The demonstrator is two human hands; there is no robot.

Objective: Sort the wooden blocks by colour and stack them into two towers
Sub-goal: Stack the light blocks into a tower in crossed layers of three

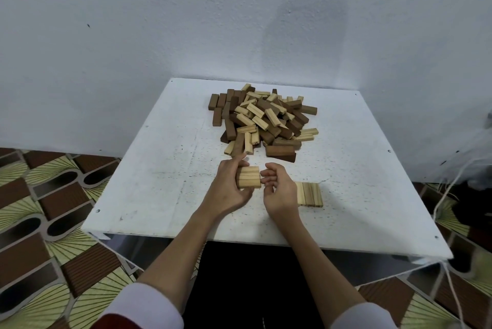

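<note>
Pale pine-coloured blocks [248, 177] with lengthwise grain lines sit between the hands. Just right of the right hand [279, 190]: a matching pale row [310, 194]. Beyond the hands: a mixed pile [263, 121], dark brown and pale. Table [159, 169]: white, speckled. Floor [40, 195]: brown and yellow-green fan pattern. Sleeves [149, 307]: white.

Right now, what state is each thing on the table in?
Left hand: grips a set of light blocks.
Right hand: fingers curled, touching that set's end.
Light row: flat, side by side.
Block pile: mixed, unsorted.
Table: no tower yet.
</note>
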